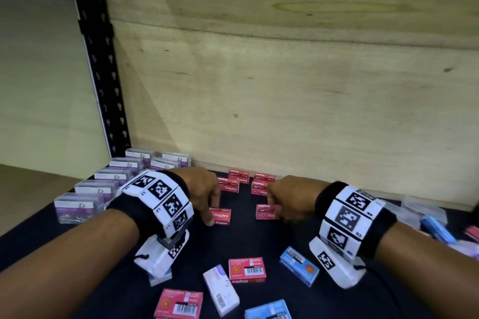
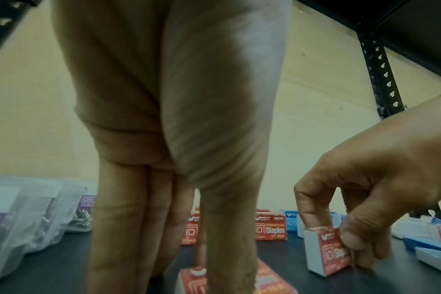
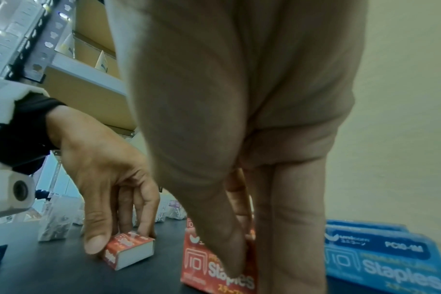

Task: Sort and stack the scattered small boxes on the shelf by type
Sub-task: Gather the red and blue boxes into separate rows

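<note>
hands: left hand (image 1: 204, 189) pinches a red staples box (image 1: 220, 216); right hand (image 1: 287, 197) pinches another (image 1: 267, 212)
done: clear clip boxes (image 1: 103, 186) ranked at 10 o'clock
left: mixed boxes (image 1: 247, 269) loose at 6 o'clock

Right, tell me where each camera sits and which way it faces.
Head: worn on the head, looking forward and down at the shelf; both forearms, left hand and right hand show.
Left wrist: under the left wrist, looking along the left palm and fingers toward the right hand.
Right wrist: under the right wrist, looking along the right palm and fingers toward the left hand.
Shared: all show each hand's grip on a red staples box: left box, right box.
</note>
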Action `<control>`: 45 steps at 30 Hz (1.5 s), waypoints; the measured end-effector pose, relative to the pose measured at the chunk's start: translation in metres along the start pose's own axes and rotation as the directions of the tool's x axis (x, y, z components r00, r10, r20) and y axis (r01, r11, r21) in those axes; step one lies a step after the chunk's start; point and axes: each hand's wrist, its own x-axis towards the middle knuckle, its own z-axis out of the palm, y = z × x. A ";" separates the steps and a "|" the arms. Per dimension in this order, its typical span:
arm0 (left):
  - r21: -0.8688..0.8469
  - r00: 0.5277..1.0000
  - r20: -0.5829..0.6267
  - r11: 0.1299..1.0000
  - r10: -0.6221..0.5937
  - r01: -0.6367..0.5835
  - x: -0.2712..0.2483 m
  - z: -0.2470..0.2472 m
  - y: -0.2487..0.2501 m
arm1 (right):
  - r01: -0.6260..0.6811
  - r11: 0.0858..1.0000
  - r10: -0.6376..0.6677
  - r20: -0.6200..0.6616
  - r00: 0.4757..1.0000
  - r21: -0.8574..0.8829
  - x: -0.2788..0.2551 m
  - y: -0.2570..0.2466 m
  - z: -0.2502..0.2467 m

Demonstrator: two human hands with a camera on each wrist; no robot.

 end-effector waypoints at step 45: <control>-0.117 0.983 0.166 0.991 0.081 -0.062 -0.090 0.020 0.005 | 0.196 0.964 -0.226 0.165 0.960 0.179 -0.041 -0.039 0.007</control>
